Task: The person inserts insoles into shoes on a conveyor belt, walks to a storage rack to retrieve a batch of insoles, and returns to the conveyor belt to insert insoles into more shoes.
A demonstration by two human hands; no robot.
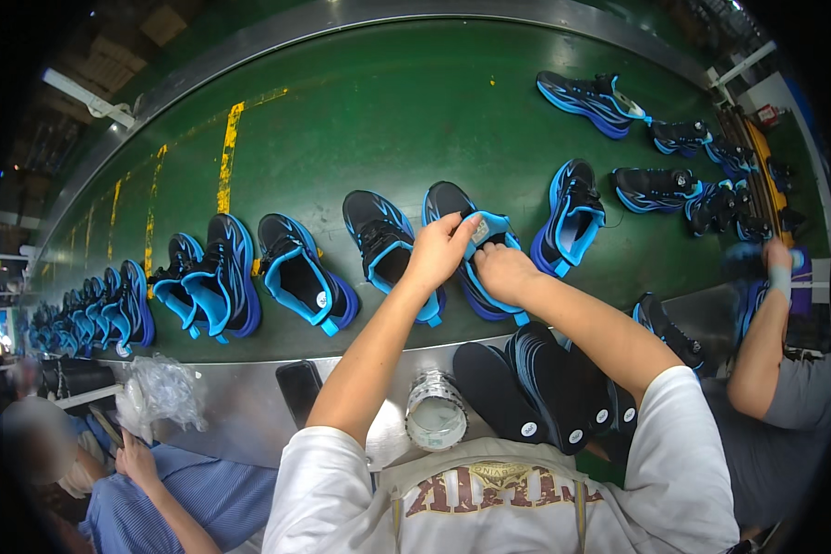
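Both my hands work on one black and blue sneaker [475, 268] lying on the green conveyor belt [360, 120]. My left hand [439, 247] pinches the top of the shoe's tongue and pulls it up. My right hand [500, 270] rests on the shoe's blue collar with fingers curled into the opening. Another sneaker [385, 242] lies just left of it, touching my left wrist. A stack of dark insoles [535, 392] sits on the metal edge below my right forearm.
Many more black and blue sneakers line the belt to the left [214, 277] and right [572, 217]. A roll of tape [436, 413], a phone [298, 388] and a plastic bag [162, 388] lie on the metal ledge. Other people sit at the left [138, 462] and right [771, 314].
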